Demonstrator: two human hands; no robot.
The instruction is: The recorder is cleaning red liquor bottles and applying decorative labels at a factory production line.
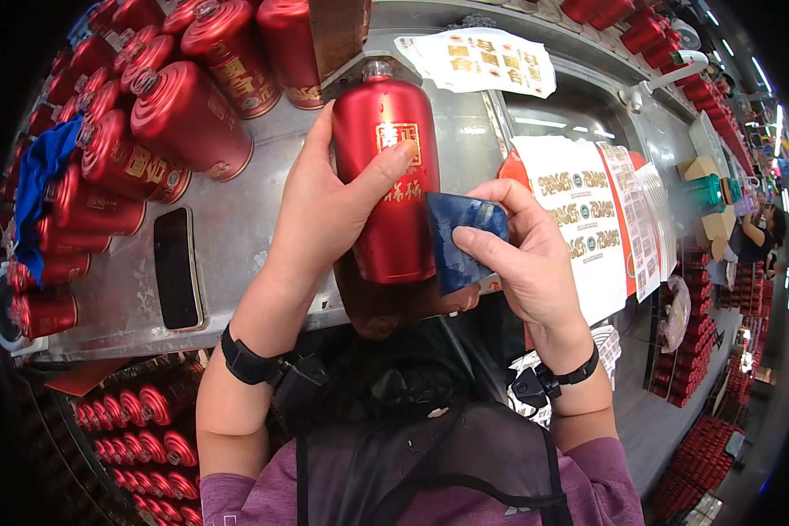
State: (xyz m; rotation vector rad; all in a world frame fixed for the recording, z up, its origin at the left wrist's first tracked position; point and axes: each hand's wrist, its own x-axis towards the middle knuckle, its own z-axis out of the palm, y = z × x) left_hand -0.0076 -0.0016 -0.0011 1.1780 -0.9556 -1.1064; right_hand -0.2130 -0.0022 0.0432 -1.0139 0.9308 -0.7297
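My left hand (pixel 324 215) grips a shiny red bottle (pixel 386 131) with gold markings and a bare silver neck, holding it upright over the grey metal table (pixel 237 228). My thumb lies across the bottle's front. My right hand (pixel 522 254) holds a folded dark blue cloth (pixel 460 241) pressed against the bottle's lower right side. Both wrists wear black bands.
Many more red bottles (pixel 175 114) lie on the table's left and back, beside a blue rag (pixel 35 184). A black phone (pixel 177 267) lies flat near the front edge. Sheets of printed labels (pixel 579 210) sit at right. Crates of red bottles (pixel 149 430) stand below. Another person (pixel 758 232) works far right.
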